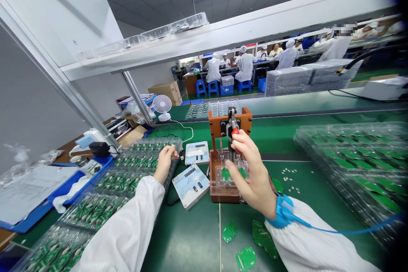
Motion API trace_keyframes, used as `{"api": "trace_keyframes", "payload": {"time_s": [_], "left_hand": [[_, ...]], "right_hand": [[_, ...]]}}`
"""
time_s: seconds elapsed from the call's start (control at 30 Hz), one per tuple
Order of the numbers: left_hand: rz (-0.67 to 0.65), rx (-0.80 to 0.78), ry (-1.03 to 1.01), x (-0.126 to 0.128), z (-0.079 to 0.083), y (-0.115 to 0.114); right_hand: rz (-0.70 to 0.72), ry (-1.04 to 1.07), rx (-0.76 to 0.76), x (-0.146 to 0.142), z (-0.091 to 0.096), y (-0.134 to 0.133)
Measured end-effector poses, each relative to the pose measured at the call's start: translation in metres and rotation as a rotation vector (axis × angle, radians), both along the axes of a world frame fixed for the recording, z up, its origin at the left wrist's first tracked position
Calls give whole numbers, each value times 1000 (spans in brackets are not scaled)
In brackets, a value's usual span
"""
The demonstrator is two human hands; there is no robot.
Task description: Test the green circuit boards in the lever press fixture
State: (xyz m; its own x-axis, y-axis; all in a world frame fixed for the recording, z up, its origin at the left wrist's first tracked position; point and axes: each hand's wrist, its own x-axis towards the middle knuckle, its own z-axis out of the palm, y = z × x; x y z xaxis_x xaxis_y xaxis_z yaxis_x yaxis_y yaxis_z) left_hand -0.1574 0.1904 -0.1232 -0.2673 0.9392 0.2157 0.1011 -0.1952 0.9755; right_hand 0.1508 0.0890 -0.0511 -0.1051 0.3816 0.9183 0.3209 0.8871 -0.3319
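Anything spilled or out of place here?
Small white bits lie scattered on the green mat right of the fixture whose red handle the right hand grips. Loose green boards lie askew near that forearm, outside the trays.

open: bare green mat (188,242) close in, between the sleeves | left: trays of green boards (127,174) fill that side | middle: tall brown jig (215,126) with red lever (235,132) and two meter boxes (191,185) block the way | right: stack of clear trays (350,157), blue cord (334,231) across | low: loose green boards (229,231) lie flat
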Motion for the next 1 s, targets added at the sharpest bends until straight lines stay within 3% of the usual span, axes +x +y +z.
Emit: {"api": "trace_keyframes", "payload": {"time_s": [1.0], "left_hand": [[39, 28, 140, -3, -5, 4]], "right_hand": [[-4, 1, -8, 0, -2, -3]]}}
